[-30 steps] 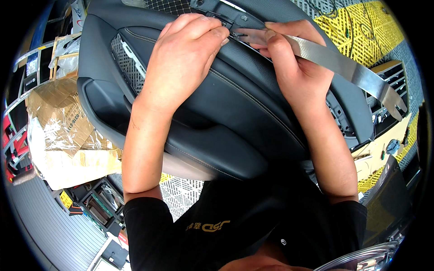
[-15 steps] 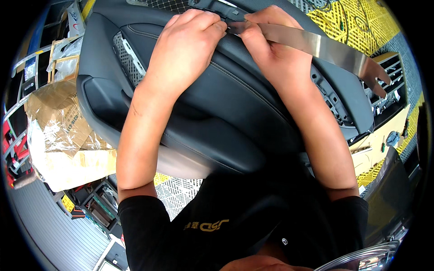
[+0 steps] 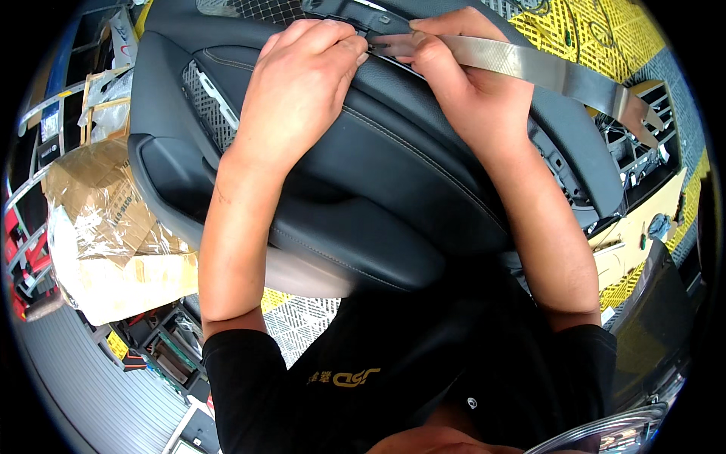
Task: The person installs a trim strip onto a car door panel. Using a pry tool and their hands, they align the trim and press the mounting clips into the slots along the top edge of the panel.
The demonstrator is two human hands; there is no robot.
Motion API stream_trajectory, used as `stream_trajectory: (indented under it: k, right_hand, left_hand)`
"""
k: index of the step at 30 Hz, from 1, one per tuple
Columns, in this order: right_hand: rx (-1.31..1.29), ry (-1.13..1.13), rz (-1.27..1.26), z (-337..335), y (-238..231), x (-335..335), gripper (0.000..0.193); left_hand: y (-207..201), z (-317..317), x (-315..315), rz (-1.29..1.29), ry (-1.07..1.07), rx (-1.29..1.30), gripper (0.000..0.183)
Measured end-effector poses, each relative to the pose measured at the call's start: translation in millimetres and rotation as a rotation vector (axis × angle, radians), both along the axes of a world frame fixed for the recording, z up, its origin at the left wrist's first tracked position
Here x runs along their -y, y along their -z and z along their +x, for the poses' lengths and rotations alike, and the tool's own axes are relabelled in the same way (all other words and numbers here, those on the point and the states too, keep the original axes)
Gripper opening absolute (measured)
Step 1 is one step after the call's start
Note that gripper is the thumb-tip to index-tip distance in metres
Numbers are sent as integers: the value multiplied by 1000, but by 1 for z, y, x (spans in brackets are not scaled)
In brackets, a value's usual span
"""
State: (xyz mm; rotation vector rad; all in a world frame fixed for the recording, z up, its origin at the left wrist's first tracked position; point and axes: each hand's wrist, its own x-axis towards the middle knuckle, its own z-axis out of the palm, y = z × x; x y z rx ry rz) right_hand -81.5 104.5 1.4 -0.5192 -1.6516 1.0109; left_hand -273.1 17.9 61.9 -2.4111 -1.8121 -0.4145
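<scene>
A large black car door panel [image 3: 408, 181] with pale stitching lies below my arms. My right hand [image 3: 473, 91] is closed around a metal trim pry tool [image 3: 544, 64]. The tool's forked end points out to the right, and its other tip reaches a slot along the panel's far edge. Beside that tip, my left hand [image 3: 310, 83] has its fingers bent and pressed together at the panel. Whatever those fingers pinch is hidden. A perforated speaker grille [image 3: 208, 98] with a light strip is set in the panel, left of my left wrist.
A plastic-wrapped cardboard box [image 3: 113, 219] stands at left, near shelving [image 3: 57, 113] with parts. Yellow grid flooring [image 3: 563, 34] shows at the far right. A small tool [image 3: 643, 236] lies on a tan board [image 3: 639, 219] to the right. Dark bins [image 3: 178, 344] sit at lower left.
Both hands have shifted slightly left along the panel's far edge. The pry tool's inner tip has moved left, and its forked end sits a little farther right and higher.
</scene>
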Motion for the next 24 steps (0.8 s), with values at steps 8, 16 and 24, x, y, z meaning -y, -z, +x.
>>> stream_trajectory:
  k: [8,16,24]
  right_hand:
    - [79,89,194,-5,1,-2,4]
    - [161,50,277,3,-8,-3,11]
    - [-233,126,-178,86,-46,4,29]
  left_hand:
    - [3,-2,-1,5,10,13,17]
    - [2,-4,-1,-3,1,30,15]
    - [-9,1,7,118,-120,139,16]
